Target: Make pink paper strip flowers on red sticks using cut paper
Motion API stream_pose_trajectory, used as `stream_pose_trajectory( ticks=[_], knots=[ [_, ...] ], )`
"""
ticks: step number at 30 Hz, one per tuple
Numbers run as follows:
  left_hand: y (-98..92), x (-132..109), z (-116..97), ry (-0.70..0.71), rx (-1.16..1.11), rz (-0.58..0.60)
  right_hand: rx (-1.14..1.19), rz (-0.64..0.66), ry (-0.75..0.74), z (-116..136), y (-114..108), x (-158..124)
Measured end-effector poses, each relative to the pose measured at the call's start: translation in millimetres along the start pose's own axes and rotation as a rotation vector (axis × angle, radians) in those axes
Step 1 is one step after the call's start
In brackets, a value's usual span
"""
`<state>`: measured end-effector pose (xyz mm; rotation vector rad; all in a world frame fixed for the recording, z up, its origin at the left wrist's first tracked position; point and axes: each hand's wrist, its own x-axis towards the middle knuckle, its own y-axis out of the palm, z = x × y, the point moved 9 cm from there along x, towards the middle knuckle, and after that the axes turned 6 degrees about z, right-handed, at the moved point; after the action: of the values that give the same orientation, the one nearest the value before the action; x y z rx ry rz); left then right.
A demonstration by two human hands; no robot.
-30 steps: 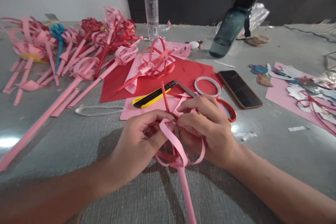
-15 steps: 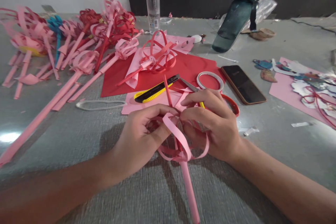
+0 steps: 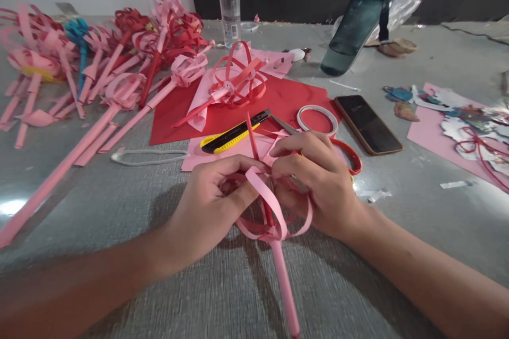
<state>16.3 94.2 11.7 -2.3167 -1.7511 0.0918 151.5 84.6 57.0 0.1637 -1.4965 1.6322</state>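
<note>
Between left hand (image 3: 207,209) and right hand (image 3: 320,185), both pinching its strips, the paper flower (image 3: 267,206) aims its stick (image 3: 285,286) at the person.

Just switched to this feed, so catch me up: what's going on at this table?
A person is working paper with both hands. The left hand and right hand pinch the looped pink strips atop a rolled pink stick that lies on the grey table. A thin red strip stands up between the hands. Just behind lie a yellow utility knife, red-handled scissors, a tape ring and a phone; similar paper pieces are piled at far left.
</note>
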Motion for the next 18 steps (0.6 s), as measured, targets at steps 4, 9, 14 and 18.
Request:
stream_pose_trajectory(
  ticks=[4,9,14,18],
  knots=[
    [-1.5,1.1,-1.6,-0.011,0.022,-0.018,0.027,0.030,0.010,-2.0,1.6,-0.1],
    [-2.2,0.9,-2.4,-0.020,0.030,-0.026,0.043,0.005,0.002,-1.8,-1.0,-1.2],
    [-2.0,-0.3,2.2,-0.037,-0.006,-0.011,0.026,-0.017,-0.011,-1.0,-1.9,-1.8],
    [-2.5,-0.8,3.9,-0.043,-0.013,-0.004,0.005,-0.031,-0.026,-0.2,-2.0,-1.9]
  ],
)
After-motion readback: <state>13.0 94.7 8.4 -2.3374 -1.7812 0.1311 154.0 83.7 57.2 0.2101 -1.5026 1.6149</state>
